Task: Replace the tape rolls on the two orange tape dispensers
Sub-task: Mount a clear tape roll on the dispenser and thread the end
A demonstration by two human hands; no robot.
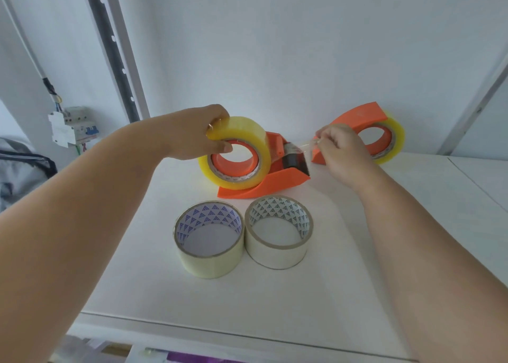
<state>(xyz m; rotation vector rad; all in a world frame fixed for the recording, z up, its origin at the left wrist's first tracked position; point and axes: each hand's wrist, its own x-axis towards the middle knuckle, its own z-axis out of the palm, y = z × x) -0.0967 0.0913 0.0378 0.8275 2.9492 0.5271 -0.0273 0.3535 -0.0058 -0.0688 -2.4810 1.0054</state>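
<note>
Nearest to us, our two bare forearms reach in from the lower corners over the white desk. Between them, close to the front, two pale tape rolls lie flat side by side, just touching: the left pale roll with blue triangles printed inside its core, and the right pale roll with darker triangles inside

Beyond these stands the near orange dispenser, its base on the desk and its toothed cutter pointing right. A yellowish clear tape roll sits upright on its orange hub. Our left hand grips this roll at the top, fingers curled over the outer face and the thumb tucked into the hub opening

Our right hand is just right of the cutter, its fingers bunched together and pinching the free end of a clear tape strip that runs back toward the dispenser's dark roller. How far the strip is stuck to the cutter we cannot tell

Behind the right hand, near the wall, the far orange dispenser stands with a second yellowish roll mounted on it; the hand hides part of its front end

Off the desk's left side, a white circuit breaker box with coloured wires hangs beside a metal upright
</note>
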